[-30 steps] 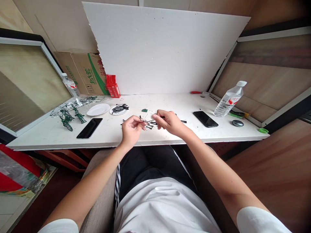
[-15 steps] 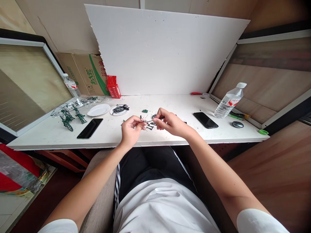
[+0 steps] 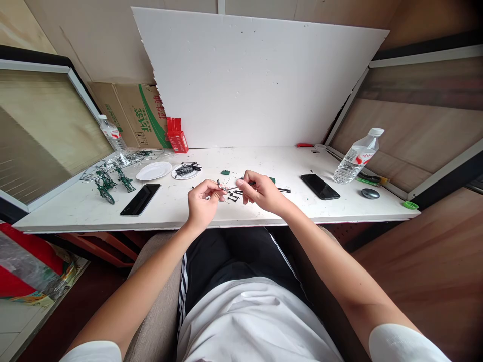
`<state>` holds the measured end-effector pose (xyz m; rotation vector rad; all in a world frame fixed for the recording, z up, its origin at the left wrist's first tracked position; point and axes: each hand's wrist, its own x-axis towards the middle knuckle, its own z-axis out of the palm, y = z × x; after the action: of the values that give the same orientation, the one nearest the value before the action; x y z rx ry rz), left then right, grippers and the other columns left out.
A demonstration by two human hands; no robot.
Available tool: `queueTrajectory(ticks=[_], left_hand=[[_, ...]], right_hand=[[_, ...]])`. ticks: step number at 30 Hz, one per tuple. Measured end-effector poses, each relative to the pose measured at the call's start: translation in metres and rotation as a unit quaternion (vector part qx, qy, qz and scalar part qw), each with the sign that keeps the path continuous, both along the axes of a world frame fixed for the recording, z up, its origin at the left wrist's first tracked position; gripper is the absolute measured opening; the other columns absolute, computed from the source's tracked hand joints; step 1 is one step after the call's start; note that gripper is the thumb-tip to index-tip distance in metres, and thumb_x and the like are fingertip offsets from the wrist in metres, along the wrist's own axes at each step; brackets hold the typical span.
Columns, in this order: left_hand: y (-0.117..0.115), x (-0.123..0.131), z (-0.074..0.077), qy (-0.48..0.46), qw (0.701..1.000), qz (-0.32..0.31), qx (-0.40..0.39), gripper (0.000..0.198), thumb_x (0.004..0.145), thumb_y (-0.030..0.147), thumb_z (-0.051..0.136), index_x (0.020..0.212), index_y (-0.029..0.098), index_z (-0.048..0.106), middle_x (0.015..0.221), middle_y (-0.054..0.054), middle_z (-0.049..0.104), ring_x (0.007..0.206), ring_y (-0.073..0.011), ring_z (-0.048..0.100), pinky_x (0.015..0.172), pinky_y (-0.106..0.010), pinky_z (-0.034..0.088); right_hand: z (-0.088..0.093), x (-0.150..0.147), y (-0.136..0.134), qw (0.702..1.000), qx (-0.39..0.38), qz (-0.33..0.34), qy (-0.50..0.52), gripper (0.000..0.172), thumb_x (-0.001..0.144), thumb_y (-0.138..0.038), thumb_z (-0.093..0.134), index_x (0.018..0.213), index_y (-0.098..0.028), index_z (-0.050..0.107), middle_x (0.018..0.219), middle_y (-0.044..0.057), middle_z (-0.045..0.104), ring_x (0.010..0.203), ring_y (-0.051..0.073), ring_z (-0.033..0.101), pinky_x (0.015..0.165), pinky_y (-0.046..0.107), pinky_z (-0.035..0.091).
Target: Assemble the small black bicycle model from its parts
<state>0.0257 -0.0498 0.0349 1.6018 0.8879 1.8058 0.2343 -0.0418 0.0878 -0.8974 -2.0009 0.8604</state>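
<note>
My left hand [image 3: 205, 200] is closed in a pinch on a small dark plastic part [image 3: 219, 184], mostly covered by the fingers. From the right, my right hand [image 3: 261, 191] grips a thin tool with a dark handle and a slim grey shaft [image 3: 231, 188]; its tip reaches the part at my left fingertips. Whether it is a screwdriver or a blade, I cannot tell. Under and between the hands, small black frame pieces [image 3: 233, 198] lie on the white table. A black strip [image 3: 284, 190] pokes out beyond my right hand.
Left of my hands are a phone [image 3: 141, 199], a white plate [image 3: 154, 171], a plate of black parts [image 3: 185, 171] and green model bicycles [image 3: 103, 187]. A green piece [image 3: 225, 172] lies behind. On the right are another phone [image 3: 320, 186] and a water bottle [image 3: 356, 157].
My right hand has shifted slightly left with the tool, uncovering more of the black strip and a green piece behind it. My left hand stays almost in place, still pinching the part.
</note>
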Motion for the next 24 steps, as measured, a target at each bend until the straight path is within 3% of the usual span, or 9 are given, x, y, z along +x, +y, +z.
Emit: queueTrajectory(ticks=[7, 14, 24], left_hand=[[-0.0003, 0.0001, 0.0016, 0.019, 0.999, 0.013, 0.034, 0.017, 0.092, 0.028, 0.079, 0.08, 0.02, 0.071, 0.085, -0.003, 0.074, 0.065, -0.0146, 0.07, 0.066, -0.03, 0.057], [0.0036, -0.0031, 0.0033, -0.008, 1.0, 0.019, 0.009, 0.022, 0.087, 0.033, 0.085, 0.078, 0.019, 0.071, 0.081, -0.003, 0.073, 0.061, -0.0134, 0.068, 0.061, -0.027, 0.056], [0.0055, -0.0044, -0.0014, 0.001, 1.0, 0.017, -0.003, 0.014, 0.089, 0.026, 0.08, 0.078, 0.019, 0.073, 0.082, -0.004, 0.077, 0.063, -0.0153, 0.071, 0.063, -0.029, 0.057]], right_hand=[[-0.0013, 0.001, 0.0011, 0.999, 0.033, -0.011, -0.035, 0.049, 0.107, -0.067, 0.049, 0.084, -0.024, 0.047, 0.066, -0.001, 0.064, 0.061, 0.016, 0.061, 0.065, 0.029, 0.044], [-0.0042, 0.0035, 0.0027, 0.998, 0.003, 0.058, -0.016, 0.039, 0.107, -0.063, 0.052, 0.103, -0.025, 0.049, 0.079, -0.001, 0.064, 0.071, 0.017, 0.065, 0.068, 0.03, 0.051], [-0.0051, 0.0036, 0.0056, 0.998, 0.013, 0.038, -0.041, 0.04, 0.108, -0.061, 0.052, 0.093, -0.025, 0.048, 0.075, -0.001, 0.066, 0.063, 0.015, 0.06, 0.064, 0.028, 0.044]])
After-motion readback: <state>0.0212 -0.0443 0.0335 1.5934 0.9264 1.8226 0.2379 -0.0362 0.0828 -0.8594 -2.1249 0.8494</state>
